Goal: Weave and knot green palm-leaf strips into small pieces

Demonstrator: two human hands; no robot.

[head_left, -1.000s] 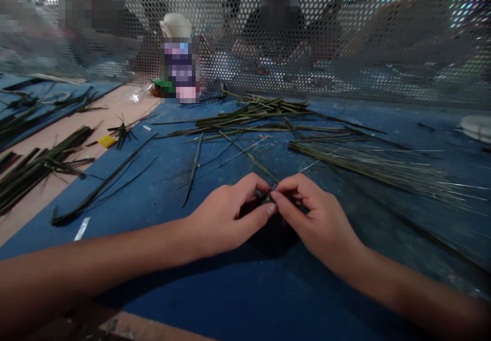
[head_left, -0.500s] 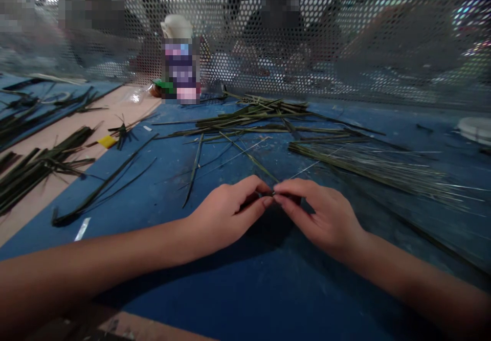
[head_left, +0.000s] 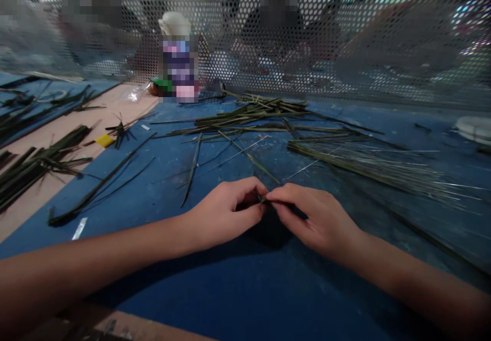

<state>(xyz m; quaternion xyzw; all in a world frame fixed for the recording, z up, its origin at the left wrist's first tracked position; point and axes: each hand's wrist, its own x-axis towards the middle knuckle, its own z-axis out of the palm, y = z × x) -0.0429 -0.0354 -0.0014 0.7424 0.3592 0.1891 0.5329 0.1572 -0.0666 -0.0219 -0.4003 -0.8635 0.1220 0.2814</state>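
Low over the blue tabletop [head_left: 215, 290], my left hand [head_left: 226, 213] and my right hand [head_left: 314, 218] meet fingertip to fingertip. Pinched in my left hand is a small dark green leaf strip [head_left: 263, 199], mostly covered by the fingers. The thumb and forefinger of my right hand close on the same strip from the other side. Just beyond the hands a thin green strip [head_left: 253, 161] slants across the table, its near end by my right fingertips. Another short strip [head_left: 193, 169] lies beyond my left wrist.
Long green strips [head_left: 249, 118] are heaped at the back. Right of them lies a bundle with thin pale wires [head_left: 387, 172]. More strips [head_left: 42, 162] and a yellow piece [head_left: 104, 140] lie at left. A perforated metal screen [head_left: 238, 49] borders the back, people behind it.
The fingertips of both hands have shifted slightly left, and my right fingers now press closer over the left ones. A bit more of the small strip shows. The view has moved slightly.
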